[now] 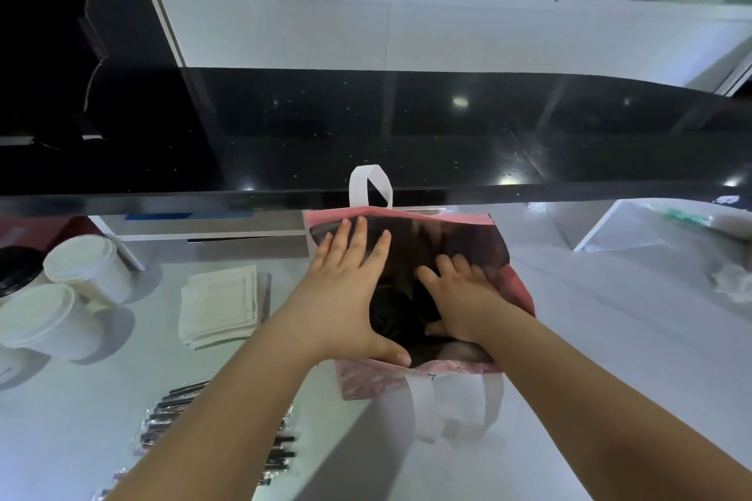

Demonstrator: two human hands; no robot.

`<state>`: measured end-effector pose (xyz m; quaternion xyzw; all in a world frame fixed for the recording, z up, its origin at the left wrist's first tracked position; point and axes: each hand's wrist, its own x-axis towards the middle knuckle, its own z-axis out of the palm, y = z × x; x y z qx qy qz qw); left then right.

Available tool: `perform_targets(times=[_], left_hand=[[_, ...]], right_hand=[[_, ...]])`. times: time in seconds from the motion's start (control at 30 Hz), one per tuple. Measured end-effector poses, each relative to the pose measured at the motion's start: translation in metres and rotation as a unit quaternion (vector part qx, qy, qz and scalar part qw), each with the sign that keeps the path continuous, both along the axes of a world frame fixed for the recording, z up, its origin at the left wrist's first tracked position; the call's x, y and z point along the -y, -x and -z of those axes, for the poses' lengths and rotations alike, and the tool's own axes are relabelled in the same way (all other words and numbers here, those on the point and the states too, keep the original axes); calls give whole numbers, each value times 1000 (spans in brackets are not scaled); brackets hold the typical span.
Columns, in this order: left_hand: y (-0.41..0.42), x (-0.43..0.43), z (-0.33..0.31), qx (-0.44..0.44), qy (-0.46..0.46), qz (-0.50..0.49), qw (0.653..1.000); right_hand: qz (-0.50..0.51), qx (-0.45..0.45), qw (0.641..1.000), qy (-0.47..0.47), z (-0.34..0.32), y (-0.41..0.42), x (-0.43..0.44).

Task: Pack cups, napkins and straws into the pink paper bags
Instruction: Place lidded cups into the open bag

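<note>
A pink paper bag (519,289) with white handles stands open on the white counter, its inside dark. My left hand (346,289) lies flat with straight fingers against the bag's left wall, thumb at the near rim. My right hand (460,297) reaches into the mouth with fingers spread; what it touches inside is too dark to tell. Two white lidded cups (77,260) lie at the far left. Beside them sits a stack of white napkins (221,305). Wrapped black straws (171,415) lie near the front, partly hidden by my left forearm.
A raised black glossy ledge (407,134) runs across just behind the bag. A black lid (16,268) shows at the left edge. Crumpled plastic (732,281) and a white box-like shelf (610,224) sit at the right.
</note>
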<state>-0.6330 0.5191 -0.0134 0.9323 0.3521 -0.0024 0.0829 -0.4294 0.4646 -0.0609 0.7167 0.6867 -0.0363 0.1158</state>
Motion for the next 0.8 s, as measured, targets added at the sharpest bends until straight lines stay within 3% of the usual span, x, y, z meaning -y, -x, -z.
perform_targets(times=[0.1,0.27,0.5,0.63,0.8], left_hand=[[-1,3,2,7,-2,-2,1000],[-4,7,6,17,-14,-8,1000],[-6,11,8,24,-21,-8,999],[-5,12,4,31,-31,-18,999],[-3,10,-12,119,-46,-57,990]], right_hand=[[4,6,1000,14,9,0,8],[4,-77,996,51,27,-3,11],[26,-109,992,52,45,-5,14],[20,-128,988,84,23,-9,8],[-1,-158,987,29,-42,1,-1]])
